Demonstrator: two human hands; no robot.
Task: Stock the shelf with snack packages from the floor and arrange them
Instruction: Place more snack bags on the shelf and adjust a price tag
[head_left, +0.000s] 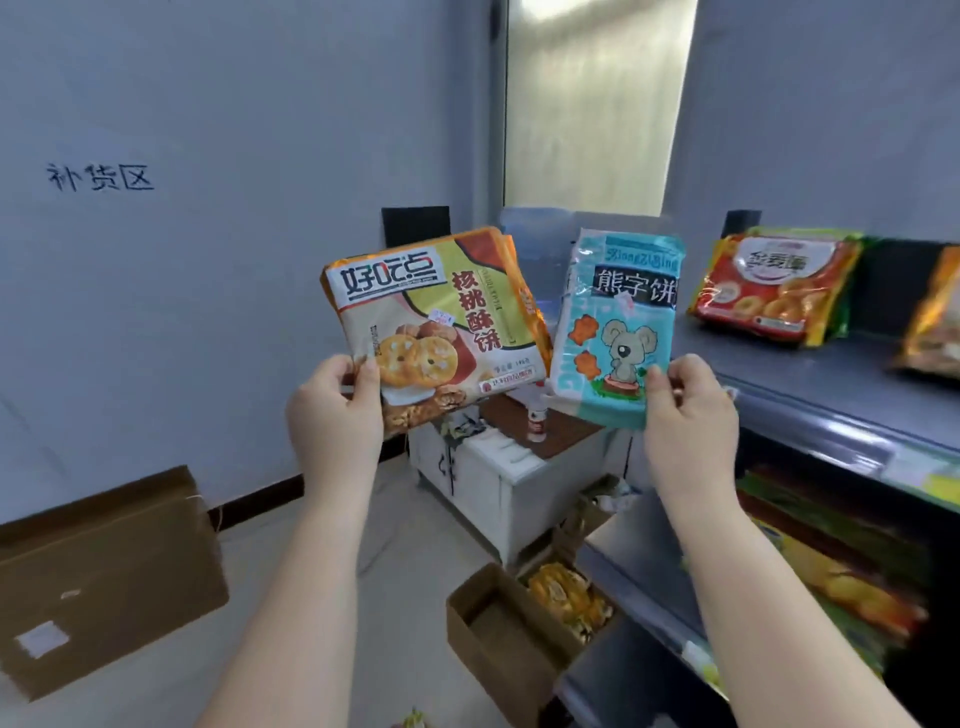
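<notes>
The left hand (332, 415) pinches the lower left corner of a glossy orange-and-cream plastic biscuit packet (436, 322), thumb on its face. The right hand (688, 410) pinches the lower right corner of a pale blue plastic packet with a cartoon koala (615, 332). Both are held up, fronts readable, probably to sort them. The grey metal shelf (779, 374) lies right, with a red biscuit packet (774, 286) at its far end.
</notes>
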